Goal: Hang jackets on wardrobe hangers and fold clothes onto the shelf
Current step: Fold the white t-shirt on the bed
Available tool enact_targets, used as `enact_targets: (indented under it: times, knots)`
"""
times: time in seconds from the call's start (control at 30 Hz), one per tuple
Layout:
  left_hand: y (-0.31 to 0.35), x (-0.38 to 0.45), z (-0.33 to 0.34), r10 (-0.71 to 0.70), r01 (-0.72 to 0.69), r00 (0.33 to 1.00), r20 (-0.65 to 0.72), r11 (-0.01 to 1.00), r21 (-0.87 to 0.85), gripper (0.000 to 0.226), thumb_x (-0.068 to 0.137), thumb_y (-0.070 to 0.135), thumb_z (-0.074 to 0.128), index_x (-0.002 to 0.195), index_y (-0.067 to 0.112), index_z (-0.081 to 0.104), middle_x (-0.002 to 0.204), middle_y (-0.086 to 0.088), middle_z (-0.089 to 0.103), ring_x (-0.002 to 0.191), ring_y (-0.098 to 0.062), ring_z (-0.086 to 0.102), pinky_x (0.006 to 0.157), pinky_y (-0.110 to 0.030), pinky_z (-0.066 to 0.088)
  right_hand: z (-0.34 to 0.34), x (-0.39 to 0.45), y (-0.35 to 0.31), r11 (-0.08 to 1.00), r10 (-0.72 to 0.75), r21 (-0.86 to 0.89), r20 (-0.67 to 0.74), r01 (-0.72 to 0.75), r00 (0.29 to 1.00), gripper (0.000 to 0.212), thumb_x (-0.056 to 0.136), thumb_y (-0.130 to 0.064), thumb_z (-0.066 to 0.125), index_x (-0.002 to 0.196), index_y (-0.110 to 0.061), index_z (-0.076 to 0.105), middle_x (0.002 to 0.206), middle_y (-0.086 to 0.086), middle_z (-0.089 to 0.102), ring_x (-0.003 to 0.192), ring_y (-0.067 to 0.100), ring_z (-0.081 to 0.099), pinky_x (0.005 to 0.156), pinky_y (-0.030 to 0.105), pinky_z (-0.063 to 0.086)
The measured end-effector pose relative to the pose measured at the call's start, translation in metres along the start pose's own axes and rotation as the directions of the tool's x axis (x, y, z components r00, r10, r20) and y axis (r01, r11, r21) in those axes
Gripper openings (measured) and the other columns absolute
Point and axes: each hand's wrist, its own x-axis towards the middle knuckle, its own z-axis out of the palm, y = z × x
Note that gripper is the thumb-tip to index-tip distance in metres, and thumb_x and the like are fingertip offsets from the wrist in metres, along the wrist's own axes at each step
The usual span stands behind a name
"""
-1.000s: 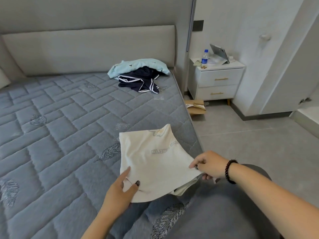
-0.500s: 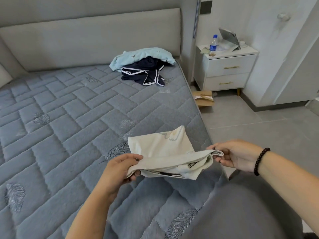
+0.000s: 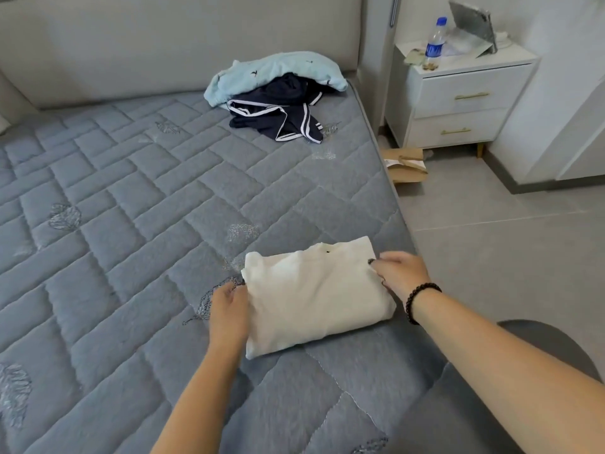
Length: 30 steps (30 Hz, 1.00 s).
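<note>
The cream folded garment [image 3: 316,296] lay flat on the grey quilted mattress [image 3: 131,224], close to the bed's right edge, with a hand at each of its short sides. The left hand [image 3: 229,314] rested against the garment's left edge, its fingers tucked at or under the fold; whether that grip actually pinched the cloth could not be told, since the fingertips were hidden by the fabric. The right hand [image 3: 401,273] sat at the garment's upper right corner, fingers curled down onto the cloth with a dark-painted nail showing; here too it was unclear whether the grip had closed on the fabric or merely pressed it. A black beaded bracelet [image 3: 419,299] circled the right wrist.

Well beyond both hands, up near the padded headboard [image 3: 163,44], lay a heap of unfolded clothes: a pale blue top [image 3: 278,68] draped over a navy garment with white stripes [image 3: 278,116]. To the right of the right hand and farther away stood a white nightstand [image 3: 465,99] with two drawers and gold handles, carrying a water bottle [image 3: 434,40] with a blue cap and a propped tablet [image 3: 471,24]. A flattened cardboard box [image 3: 406,165] lay on the tiled floor [image 3: 491,240] between the bed and the nightstand.
</note>
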Motion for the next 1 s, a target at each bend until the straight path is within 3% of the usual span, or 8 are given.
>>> enact_targets:
  times: [0.1,0.3,0.43,0.57,0.67,0.73,0.83,1.0]
  knots:
    - [-0.040,-0.029,0.008,-0.005,0.011,0.998,-0.063,0.995,0.097,0.015,0.095,0.023,0.055,0.106,0.014,0.055,0.088,0.007,0.059,0.088,-0.018,0.057,0.071,-0.030,0.038,-0.003,-0.015,0.038,1.000,-0.024,-0.004,-0.058,0.024,0.998,0.026,0.084,-0.013,0.068,0.109,-0.008,0.063,0.097,0.001,0.063,0.086,0.012,0.058,0.077,0.022,0.041]
    - [-0.044,-0.040,0.006,0.155,-0.130,0.980,-0.128,0.974,0.186,0.017,0.099,0.029,0.050,0.090,0.016,0.058,0.076,0.001,0.059,0.068,-0.008,0.051,0.058,-0.018,0.034,-0.010,-0.021,0.058,0.988,-0.151,-0.031,0.067,0.153,0.986,0.006,0.089,-0.014,0.063,0.095,-0.016,0.065,0.085,-0.006,0.064,0.075,0.001,0.057,0.059,0.006,0.042]
    - [-0.036,-0.033,0.010,0.233,-0.186,0.954,-0.189,0.953,0.237,0.025,0.100,0.032,0.047,0.084,0.014,0.055,0.070,-0.005,0.058,0.065,-0.014,0.051,0.057,-0.023,0.037,-0.009,-0.017,0.061,0.943,-0.265,-0.161,0.164,0.291,0.950,0.017,0.089,-0.017,0.063,0.105,-0.022,0.064,0.098,-0.007,0.068,0.092,0.010,0.063,0.070,0.014,0.045]
    - [-0.048,-0.031,0.005,0.178,-0.090,0.937,-0.301,0.954,0.284,0.028,0.100,0.030,0.044,0.082,0.011,0.054,0.068,-0.005,0.058,0.066,-0.015,0.051,0.055,-0.025,0.032,-0.006,-0.017,0.061,0.912,-0.406,-0.067,-0.007,0.405,0.914,0.017,0.086,-0.015,0.067,0.090,-0.030,0.073,0.078,-0.008,0.071,0.075,0.007,0.060,0.069,0.020,0.048]
    - [-0.058,-0.031,0.004,0.089,0.019,0.941,-0.327,0.950,0.313,0.024,0.099,0.027,0.045,0.085,0.010,0.055,0.071,-0.004,0.059,0.072,-0.024,0.052,0.057,-0.033,0.031,-0.007,-0.015,0.068,0.938,-0.339,-0.081,-0.033,0.336,0.940,0.013,0.084,-0.017,0.071,0.094,-0.024,0.076,0.069,-0.005,0.070,0.060,0.001,0.056,0.060,0.015,0.046]
    - [-0.056,-0.028,0.004,0.064,0.040,0.959,-0.275,0.933,0.358,0.022,0.097,0.025,0.046,0.084,0.010,0.056,0.073,-0.003,0.060,0.074,-0.024,0.052,0.060,-0.034,0.031,-0.009,-0.012,0.070,0.966,-0.243,-0.093,-0.001,0.242,0.970,0.019,0.083,-0.023,0.072,0.100,-0.015,0.074,0.074,-0.007,0.070,0.067,0.005,0.062,0.061,0.013,0.048]
    - [-0.042,-0.018,0.000,0.103,-0.009,0.972,-0.213,0.916,0.401,0.025,0.096,0.021,0.044,0.075,0.008,0.052,0.073,-0.005,0.058,0.069,-0.020,0.049,0.055,-0.033,0.031,-0.016,-0.011,0.068,0.961,-0.194,-0.198,0.000,0.190,0.981,0.024,0.088,-0.037,0.064,0.101,-0.018,0.064,0.078,-0.004,0.067,0.077,0.007,0.061,0.064,0.019,0.044]
    - [-0.019,-0.004,0.009,0.240,-0.154,0.958,-0.156,0.892,0.424,0.037,0.101,0.029,0.040,0.071,0.007,0.043,0.069,-0.005,0.052,0.064,-0.018,0.045,0.055,-0.027,0.031,-0.017,-0.018,0.071,0.941,-0.203,-0.264,0.062,0.213,0.977,0.011,0.091,-0.030,0.062,0.096,-0.020,0.061,0.076,-0.002,0.066,0.071,0.009,0.057,0.061,0.019,0.043]
